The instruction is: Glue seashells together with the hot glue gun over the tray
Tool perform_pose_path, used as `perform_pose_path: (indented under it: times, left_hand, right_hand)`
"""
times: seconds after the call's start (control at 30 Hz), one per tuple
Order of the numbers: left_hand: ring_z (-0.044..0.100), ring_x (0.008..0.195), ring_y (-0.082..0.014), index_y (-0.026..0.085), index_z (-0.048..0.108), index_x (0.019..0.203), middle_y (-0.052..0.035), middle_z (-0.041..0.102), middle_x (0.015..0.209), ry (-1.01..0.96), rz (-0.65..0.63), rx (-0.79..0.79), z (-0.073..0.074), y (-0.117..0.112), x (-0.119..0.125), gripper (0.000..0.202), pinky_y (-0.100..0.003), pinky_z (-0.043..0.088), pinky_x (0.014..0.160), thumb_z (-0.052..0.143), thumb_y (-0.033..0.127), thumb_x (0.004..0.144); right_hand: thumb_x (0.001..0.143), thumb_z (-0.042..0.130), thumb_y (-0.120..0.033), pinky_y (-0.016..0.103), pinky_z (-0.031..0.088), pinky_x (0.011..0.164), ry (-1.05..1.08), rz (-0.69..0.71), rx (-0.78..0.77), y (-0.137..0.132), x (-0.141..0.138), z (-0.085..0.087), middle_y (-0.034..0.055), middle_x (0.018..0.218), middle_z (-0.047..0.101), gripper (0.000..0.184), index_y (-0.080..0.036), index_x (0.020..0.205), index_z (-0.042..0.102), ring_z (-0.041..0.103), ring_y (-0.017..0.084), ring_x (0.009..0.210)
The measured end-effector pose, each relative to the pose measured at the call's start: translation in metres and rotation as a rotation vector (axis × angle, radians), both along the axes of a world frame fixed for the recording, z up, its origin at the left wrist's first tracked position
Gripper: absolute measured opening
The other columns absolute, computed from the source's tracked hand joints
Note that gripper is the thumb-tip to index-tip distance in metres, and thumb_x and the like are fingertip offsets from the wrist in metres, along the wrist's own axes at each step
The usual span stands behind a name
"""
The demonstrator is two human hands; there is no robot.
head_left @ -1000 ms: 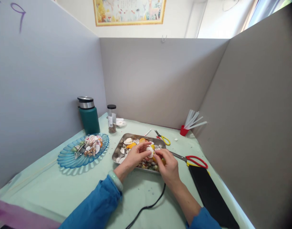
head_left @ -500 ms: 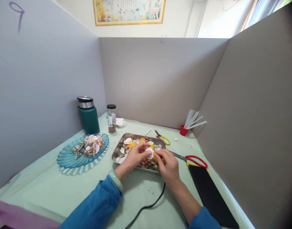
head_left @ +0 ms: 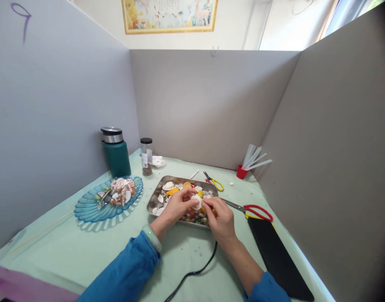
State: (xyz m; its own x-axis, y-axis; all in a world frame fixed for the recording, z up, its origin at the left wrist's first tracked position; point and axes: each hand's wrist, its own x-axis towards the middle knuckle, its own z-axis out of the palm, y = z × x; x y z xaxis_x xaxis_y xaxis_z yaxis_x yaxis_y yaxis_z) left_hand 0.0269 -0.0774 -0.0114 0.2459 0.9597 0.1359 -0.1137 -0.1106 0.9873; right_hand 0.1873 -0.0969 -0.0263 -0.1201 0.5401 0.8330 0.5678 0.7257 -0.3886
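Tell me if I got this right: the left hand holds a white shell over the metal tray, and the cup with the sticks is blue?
Not quite: the cup is red, not blue, as the head view shows. The rest is right: the left hand holds a white shell over the metal tray, and the sticks are in the cup.

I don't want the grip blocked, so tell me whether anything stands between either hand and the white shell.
Nothing visible does: the left hand holds the shell over the tray, and the right hand is right at its edge.
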Motion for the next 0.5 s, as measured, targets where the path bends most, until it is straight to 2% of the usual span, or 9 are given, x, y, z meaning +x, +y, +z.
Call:
perform_pose_path:
  times: [0.13,0.23,0.37,0.5]
  left_hand:
    - [0.057,0.061,-0.0128,0.015,0.058,0.105,0.0009,0.056,0.072,-0.014,0.002,0.000,-0.0002,-0.0001,-0.0004,0.043,-0.024,0.050,0.050,0.072,0.032,0.069]
    - [0.059,0.068,-0.0141,0.015,0.059,0.113,-0.0013,0.059,0.078,-0.041,-0.018,-0.001,0.0002,-0.0004,-0.0011,0.047,-0.027,0.052,0.058,0.071,0.032,0.071]
    - [0.061,0.087,-0.0186,0.017,0.057,0.125,-0.0089,0.063,0.105,-0.066,-0.052,-0.009,0.0022,-0.0017,-0.0012,0.056,-0.031,0.053,0.070,0.070,0.032,0.073]
    - [0.059,0.099,-0.0238,0.019,0.057,0.127,-0.0130,0.056,0.127,-0.036,-0.090,0.024,0.0039,-0.0036,-0.0023,0.056,-0.034,0.053,0.076,0.069,0.034,0.074]
  right_hand:
    - [0.089,0.052,-0.018,0.033,0.049,0.071,-0.008,-0.005,-0.002,0.0001,-0.0005,-0.0002,0.0056,0.083,0.067,0.012,-0.020,0.089,0.064,0.062,0.019,0.078]
    - [0.089,0.053,-0.018,0.034,0.049,0.073,-0.036,-0.001,0.005,-0.0007,-0.0009,-0.0003,0.0066,0.087,0.067,0.012,-0.019,0.094,0.064,0.062,0.020,0.082]
    - [0.089,0.052,-0.016,0.036,0.050,0.078,-0.072,0.015,0.021,-0.0025,-0.0008,-0.0002,0.0081,0.096,0.068,0.019,-0.020,0.103,0.064,0.062,0.021,0.089]
    - [0.089,0.051,-0.016,0.037,0.050,0.079,-0.066,0.015,0.026,-0.0049,-0.0011,0.0018,0.0082,0.095,0.068,0.020,-0.021,0.103,0.064,0.062,0.021,0.089]
